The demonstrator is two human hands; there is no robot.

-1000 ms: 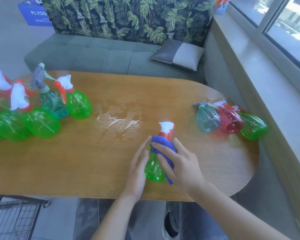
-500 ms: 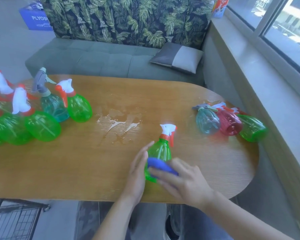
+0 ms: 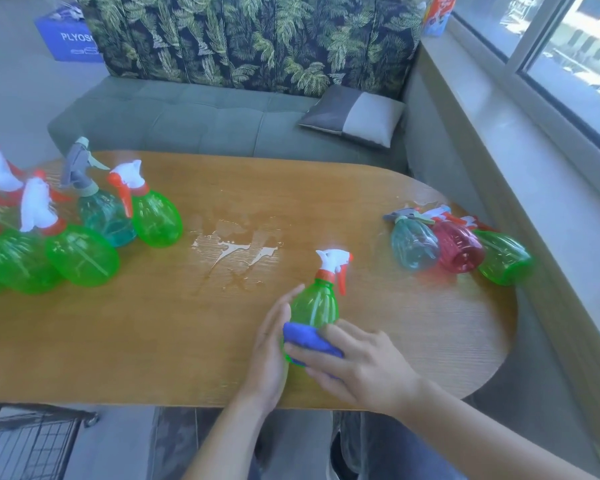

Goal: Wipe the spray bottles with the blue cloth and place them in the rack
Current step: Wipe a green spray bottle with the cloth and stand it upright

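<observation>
Blue cloth [image 3: 310,339] is pressed against the lower belly of a green spray bottle [image 3: 315,303] by the right hand [image 3: 361,368], its fingers [image 3: 309,351] loosely spread and laid flat over the bunched fabric, nothing pinched. The bottle's other flank is steadied by the left hand [image 3: 271,344], whose fingers are held straight and close together along the plastic. The bottle stands upright near the front edge of the wooden table [image 3: 153,341], white-and-red trigger head pointing toward one o'clock.

Outward from there, a puddle of water [image 3: 236,252] lies at about eleven o'clock from the bottle. At two o'clock, three bottles (teal, red, green) [image 3: 458,249] are laid on their sides, touching one another near the table's end. At nine to ten o'clock, a larger cluster of bottles [image 3: 84,230] stands at the far left, mostly green with one teal.

A wire rack [image 3: 25,445] is glimpsed at seven o'clock, below the table edge; no bottle can be seen in the part that shows. By this judgement the task is early: one bottle is being wiped, none is visibly racked, and whether any other bottle is already wiped cannot be told.
</observation>
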